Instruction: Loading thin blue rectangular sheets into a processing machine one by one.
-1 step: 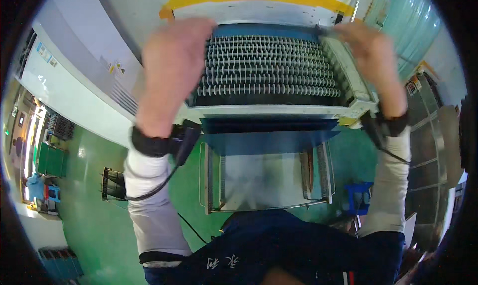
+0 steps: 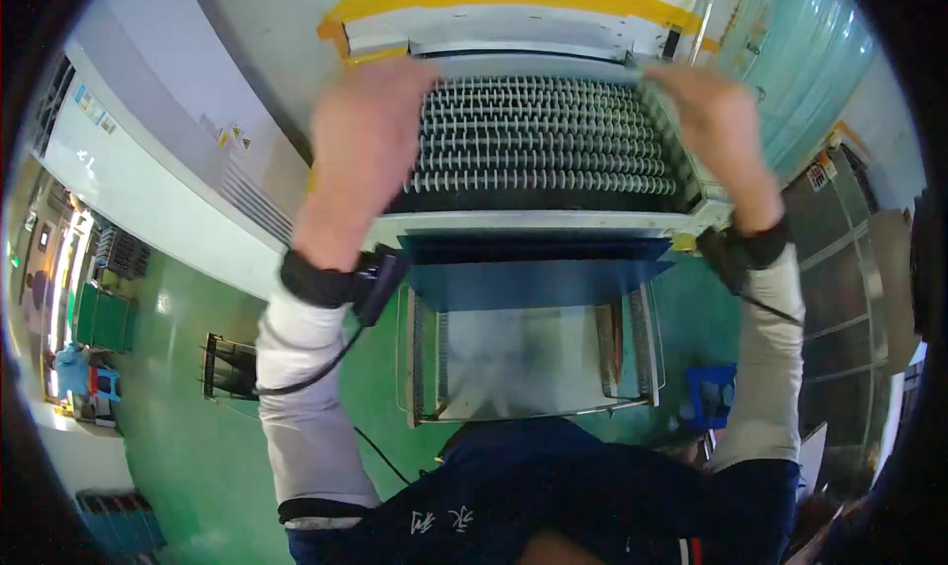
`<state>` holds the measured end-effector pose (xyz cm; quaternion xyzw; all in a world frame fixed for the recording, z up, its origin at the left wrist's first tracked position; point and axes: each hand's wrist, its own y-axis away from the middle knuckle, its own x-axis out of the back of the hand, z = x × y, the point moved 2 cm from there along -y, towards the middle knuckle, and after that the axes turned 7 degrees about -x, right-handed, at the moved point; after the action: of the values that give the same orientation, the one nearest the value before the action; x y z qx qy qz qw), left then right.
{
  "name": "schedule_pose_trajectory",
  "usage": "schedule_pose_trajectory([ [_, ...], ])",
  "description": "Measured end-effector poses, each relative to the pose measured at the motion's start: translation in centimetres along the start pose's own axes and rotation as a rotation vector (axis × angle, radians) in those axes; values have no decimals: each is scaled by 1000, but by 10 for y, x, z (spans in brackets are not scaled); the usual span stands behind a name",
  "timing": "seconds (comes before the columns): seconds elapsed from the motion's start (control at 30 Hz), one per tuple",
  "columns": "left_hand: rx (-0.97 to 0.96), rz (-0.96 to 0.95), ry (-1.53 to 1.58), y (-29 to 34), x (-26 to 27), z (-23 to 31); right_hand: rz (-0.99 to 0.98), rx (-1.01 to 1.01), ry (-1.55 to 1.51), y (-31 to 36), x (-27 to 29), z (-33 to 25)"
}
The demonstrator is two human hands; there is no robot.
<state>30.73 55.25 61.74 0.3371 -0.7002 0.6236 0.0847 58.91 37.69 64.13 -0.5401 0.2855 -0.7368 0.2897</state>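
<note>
At the far end of a machine bed lined with rows of grey roller discs (image 2: 543, 154), a thin blue-grey panel (image 2: 533, 68) lies crosswise. My left hand (image 2: 367, 130) closes on its left end, and my right hand (image 2: 719, 125) closes on its right end. Both hands are blurred by motion, so their exact finger positions are hard to make out. Below the machine's near edge, several dark blue panels (image 2: 538, 284) stand in a wire-sided rack (image 2: 654, 363), apart from my hands.
A white cabinet (image 2: 168, 170) flanks the machine on the left. Clear plastic strips (image 2: 815, 61) hang at the far right, above grey metal panelling (image 2: 839, 288). A blue stool (image 2: 711, 392) and a small black rack (image 2: 225, 367) stand on the green floor.
Both hands have moved inward and slightly nearer, the right one more clearly. The panel between them has turned from dark blue to a paler grey-blue, as if tilted.
</note>
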Motion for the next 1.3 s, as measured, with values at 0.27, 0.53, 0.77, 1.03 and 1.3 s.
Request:
schedule_pose_trajectory([
  [0.27,168,-166,244,130,-108,31,-179,-204,-280,135,-132,-53],
  [0.53,293,-456,297,197,-146,51,-404,-435,-316,197,-188,-71],
  [0.77,357,-481,290,206,-168,47,-505,-495,-342,194,-206,-62],
  [1.03,399,-463,299,206,-188,37,-520,-459,-289,183,-221,-53],
  [1.3,405,-416,310,206,-190,37,-523,-460,-283,178,-223,-51],
])
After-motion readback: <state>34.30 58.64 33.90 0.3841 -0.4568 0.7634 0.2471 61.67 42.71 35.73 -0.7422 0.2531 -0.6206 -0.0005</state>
